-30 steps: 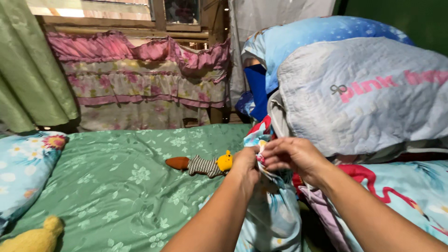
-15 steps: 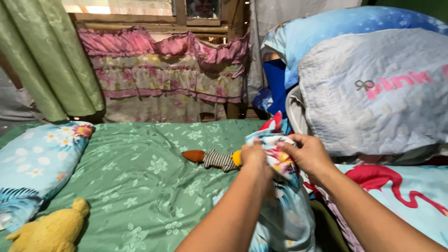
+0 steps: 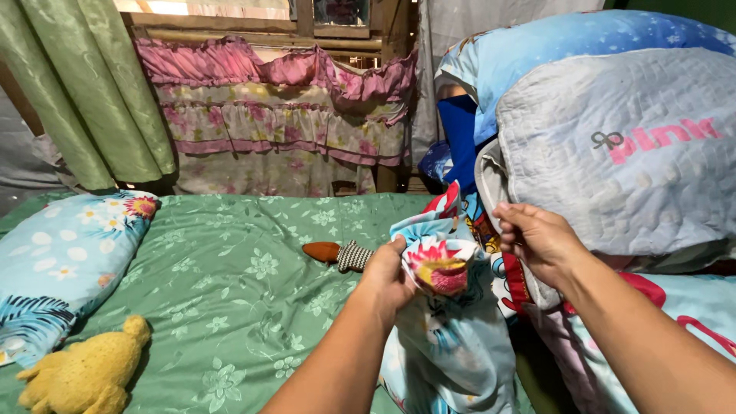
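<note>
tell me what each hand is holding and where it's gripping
Left hand grips the light blue floral pillowcase by its bunched top edge. Right hand pinches more cloth beside it; which piece cannot be told.

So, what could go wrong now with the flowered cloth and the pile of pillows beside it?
The left hand bunches the light blue flowered cloth, while the right hand pinches fabric at the foot of the stacked pillows. A strong pull there might tip the stack toward the person. The loose cloth could also sweep over the small checked toy on the green sheet and drag it along.
</note>
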